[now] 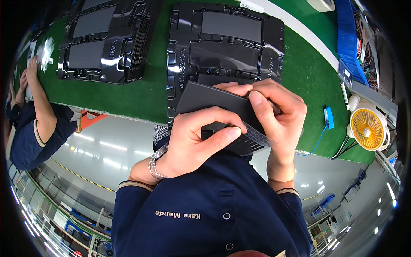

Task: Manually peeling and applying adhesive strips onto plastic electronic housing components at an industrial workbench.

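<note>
Between my hands, close in front of my chest, is a thin dark grey keyboard cover point(203, 99), tilted, with rows of black keys showing on its lower side. My left hand point(199, 139), a chain bracelet at its wrist, pinches the near edge with thumb and curled index finger. My right hand point(278, 113) grips the right-hand end, thumb and fingers pressed together there. A clear film seems to lie along the keys by the right palm. Beyond the cover, a black moulded plastic tray point(184, 55) holds flat dark grey panels point(231, 26) in its recesses.
At the left stands a stack of similar black trays point(124, 60) on the green bench mat point(147, 96). To the right are a blue tool with a cord point(328, 118), a white-and-yellow fan point(367, 128) and a blue bin point(347, 38). Another person's arm point(43, 103) reaches in far left.
</note>
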`<state>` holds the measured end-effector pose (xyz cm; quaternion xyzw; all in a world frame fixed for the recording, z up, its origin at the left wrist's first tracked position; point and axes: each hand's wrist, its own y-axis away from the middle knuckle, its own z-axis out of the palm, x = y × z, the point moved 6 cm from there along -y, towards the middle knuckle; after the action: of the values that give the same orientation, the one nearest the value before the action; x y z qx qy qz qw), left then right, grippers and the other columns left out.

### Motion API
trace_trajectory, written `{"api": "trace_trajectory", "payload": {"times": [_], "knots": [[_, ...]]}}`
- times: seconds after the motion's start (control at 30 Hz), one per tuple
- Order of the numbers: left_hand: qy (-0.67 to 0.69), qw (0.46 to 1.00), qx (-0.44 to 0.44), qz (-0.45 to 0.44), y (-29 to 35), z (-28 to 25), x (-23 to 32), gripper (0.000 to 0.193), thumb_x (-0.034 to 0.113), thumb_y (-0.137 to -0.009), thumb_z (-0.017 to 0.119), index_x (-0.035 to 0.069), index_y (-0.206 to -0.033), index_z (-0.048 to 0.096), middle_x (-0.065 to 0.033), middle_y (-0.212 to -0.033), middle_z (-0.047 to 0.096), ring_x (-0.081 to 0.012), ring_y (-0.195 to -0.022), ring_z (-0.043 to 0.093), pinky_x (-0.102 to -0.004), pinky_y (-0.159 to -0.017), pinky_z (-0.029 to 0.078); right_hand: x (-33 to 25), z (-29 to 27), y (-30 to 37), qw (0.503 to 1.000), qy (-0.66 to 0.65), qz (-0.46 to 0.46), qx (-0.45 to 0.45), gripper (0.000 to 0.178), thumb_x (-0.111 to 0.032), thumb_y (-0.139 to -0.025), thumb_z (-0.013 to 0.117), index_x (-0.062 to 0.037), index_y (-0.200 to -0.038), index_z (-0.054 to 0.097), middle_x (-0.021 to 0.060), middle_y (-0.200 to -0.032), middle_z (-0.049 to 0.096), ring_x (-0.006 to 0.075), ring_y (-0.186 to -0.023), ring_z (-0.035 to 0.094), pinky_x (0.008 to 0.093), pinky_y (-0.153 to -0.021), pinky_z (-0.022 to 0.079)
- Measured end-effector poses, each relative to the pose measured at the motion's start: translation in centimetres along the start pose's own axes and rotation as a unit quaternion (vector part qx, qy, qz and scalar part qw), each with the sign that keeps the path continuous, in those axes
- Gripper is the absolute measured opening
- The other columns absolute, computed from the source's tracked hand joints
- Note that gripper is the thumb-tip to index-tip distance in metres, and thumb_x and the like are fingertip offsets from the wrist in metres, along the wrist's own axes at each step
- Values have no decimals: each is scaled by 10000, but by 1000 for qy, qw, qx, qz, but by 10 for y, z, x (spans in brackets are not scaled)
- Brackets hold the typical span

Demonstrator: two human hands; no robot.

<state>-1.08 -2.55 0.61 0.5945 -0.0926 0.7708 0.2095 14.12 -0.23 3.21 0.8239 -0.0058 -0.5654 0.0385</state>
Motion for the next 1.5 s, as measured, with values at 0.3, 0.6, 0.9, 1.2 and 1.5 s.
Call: {"api": "trace_trajectory", "payload": {"times": [0.3,0.6,0.9,1.2,1.5], "knots": [[12,1000,1,-3,-1,1,0,101,71,-851,643,-27,-863,667,-228,-1330,525,-322,-1315,425,-414,-1032,348,0,-1,0,1000,-18,-9,1,75,-45,-834,657,28,-818,667,75,-714,637,116,-609,562,252,-537,423],[-6,1000,17,22,-1,-1,2,69,50,-863,654,6,-896,696,-155,-1279,591,-174,-1120,584,-290,-846,507,-2,-1,0,1000,-2,3,-1,73,-44,-829,663,28,-818,669,72,-714,636,110,-597,554,243,-517,412],[4,1000,4,6,1,0,-1,99,70,-848,644,-24,-867,667,-214,-1331,529,-323,-1317,422,-413,-1034,348,-2,0,0,1000,8,-7,1,66,-43,-826,667,23,-817,669,73,-706,634,119,-587,556,248,-518,416],[-2,999,31,28,1,-7,-4,75,33,-850,641,-5,-900,681,-199,-1314,559,-294,-1321,438,-386,-1036,364,5,-5,-3,989,131,-11,65,226,-180,-755,785,-28,-877,671,62,-702,616,146,-606,582,267,-573,470],[40,994,80,57,-3,-29,-5,75,23,-879,611,-7,-923,664,-223,-1462,400,-308,-1351,400,-387,-1095,296,12,-16,-16,997,42,60,-19,144,-121,-847,695,-14,-941,669,8,-754,637,54,-665,532,196,-607,429]]}}
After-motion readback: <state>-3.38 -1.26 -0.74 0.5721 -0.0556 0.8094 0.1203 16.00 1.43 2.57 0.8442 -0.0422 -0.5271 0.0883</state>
